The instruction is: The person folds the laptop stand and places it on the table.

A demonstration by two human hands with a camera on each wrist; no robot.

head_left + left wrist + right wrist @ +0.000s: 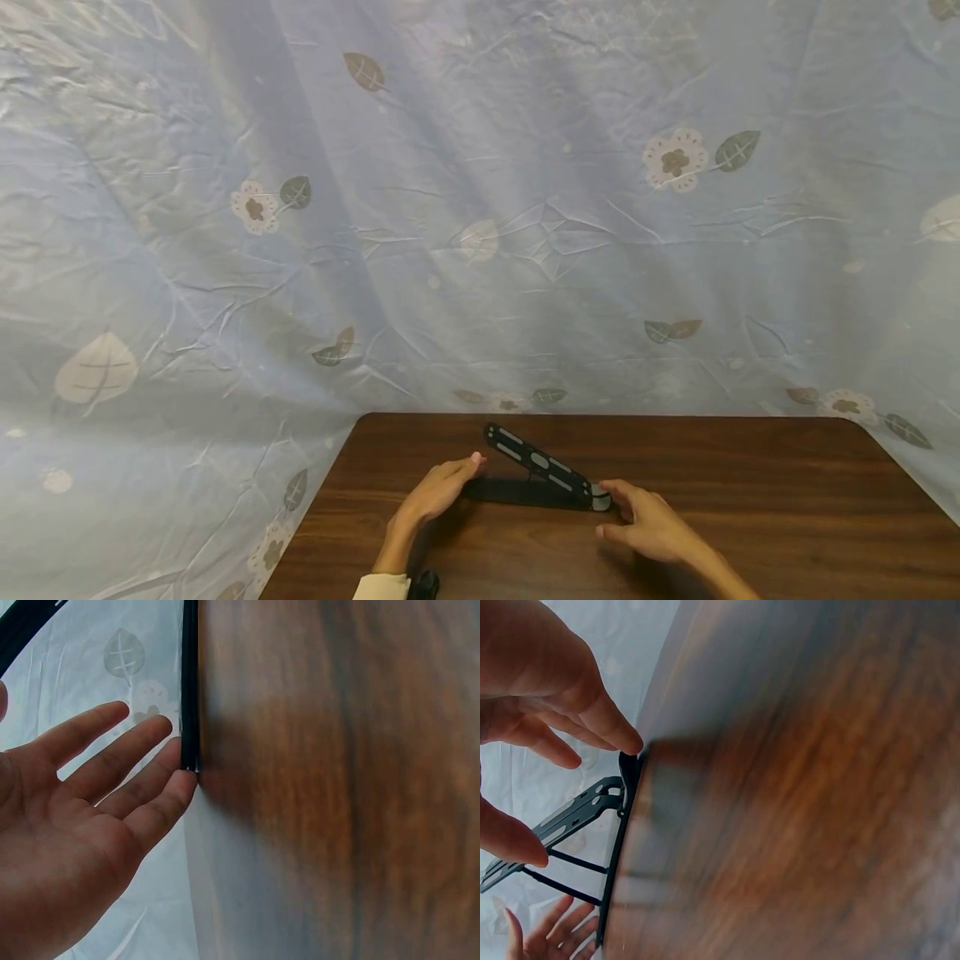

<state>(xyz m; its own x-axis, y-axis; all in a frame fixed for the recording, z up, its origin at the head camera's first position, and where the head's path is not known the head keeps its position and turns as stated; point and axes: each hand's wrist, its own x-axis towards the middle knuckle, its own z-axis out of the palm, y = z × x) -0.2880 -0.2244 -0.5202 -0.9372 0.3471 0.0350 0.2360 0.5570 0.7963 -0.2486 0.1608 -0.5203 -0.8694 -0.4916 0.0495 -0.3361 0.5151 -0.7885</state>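
A black folding laptop stand [539,460] with grey pads is on the table, its upper arm tilted up to the left above a flat base. Thin struts link arm and base in the right wrist view. At the base's left end is my left hand [435,492], fingers extended. In the left wrist view its fingertips touch the end of the base [190,682], and nothing is gripped. My right hand [648,523] is at the hinged right end. In the right wrist view a fingertip [630,741] touches that end, while the thumb stands apart from the fingers.
The brown wooden table [750,467] has rounded far corners. Behind it and along its left side hangs a pale curtain [480,317] printed with leaves and flowers. A small black object [426,585] shows beside my left sleeve.
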